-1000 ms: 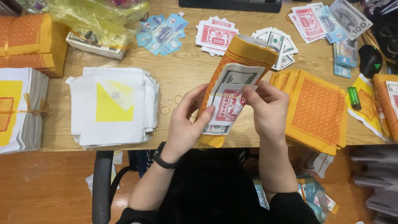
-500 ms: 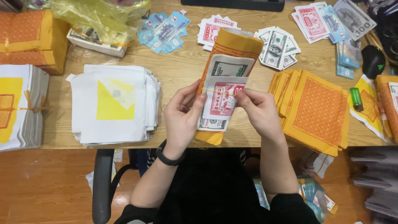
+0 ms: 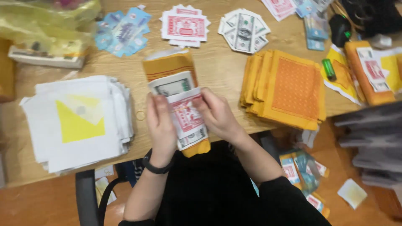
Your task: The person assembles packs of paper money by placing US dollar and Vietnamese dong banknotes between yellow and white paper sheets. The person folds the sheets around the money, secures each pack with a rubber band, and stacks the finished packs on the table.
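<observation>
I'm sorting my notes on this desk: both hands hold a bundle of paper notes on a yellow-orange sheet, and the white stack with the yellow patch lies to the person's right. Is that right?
One detail is off. In the head view, the white stack with the yellow patch lies to the person's left, beyond the left hand. The rest holds: both hands, the right hand too, hold the bundle of paper notes on the yellow-orange sheet.

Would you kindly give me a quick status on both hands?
Left hand and right hand both grip the stack of paper notes over the orange sheet. White paper pile lies apart, left.
</observation>
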